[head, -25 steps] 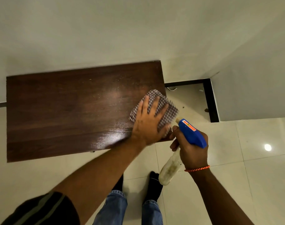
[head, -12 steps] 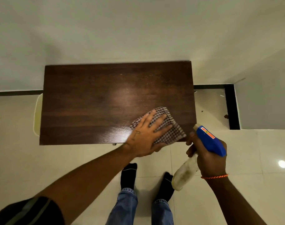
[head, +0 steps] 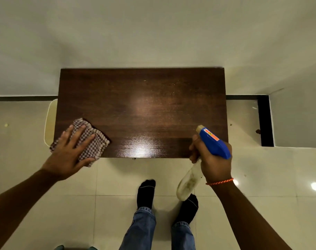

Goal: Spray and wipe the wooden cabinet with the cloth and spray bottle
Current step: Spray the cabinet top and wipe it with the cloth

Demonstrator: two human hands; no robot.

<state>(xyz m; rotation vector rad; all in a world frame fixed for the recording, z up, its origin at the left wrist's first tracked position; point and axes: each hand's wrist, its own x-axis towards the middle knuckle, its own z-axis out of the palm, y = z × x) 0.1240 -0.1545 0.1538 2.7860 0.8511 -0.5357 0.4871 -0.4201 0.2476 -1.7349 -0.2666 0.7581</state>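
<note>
The dark wooden cabinet top [head: 141, 105] fills the middle of the head view, with fine dust specks toward its back right and a wet shine along its front edge. My left hand [head: 67, 152] lies flat with fingers spread on a checkered cloth [head: 94, 143], pressing it onto the cabinet's front left corner. My right hand [head: 213, 159] grips a spray bottle [head: 213, 139] with a blue head and a cloudy body at the front right corner. Its nozzle points over the cabinet top.
A white wall runs behind the cabinet, and another wall corner [head: 297, 120] with a black skirting juts out on the right. A pale rounded object [head: 50, 121] peeks out at the cabinet's left side. My socked feet [head: 146, 192] stand on glossy floor tiles just in front.
My left hand has swept the cloth along the front edge from the right part of the cabinet top to its left corner. The right hand kept holding the bottle near the front right corner.
</note>
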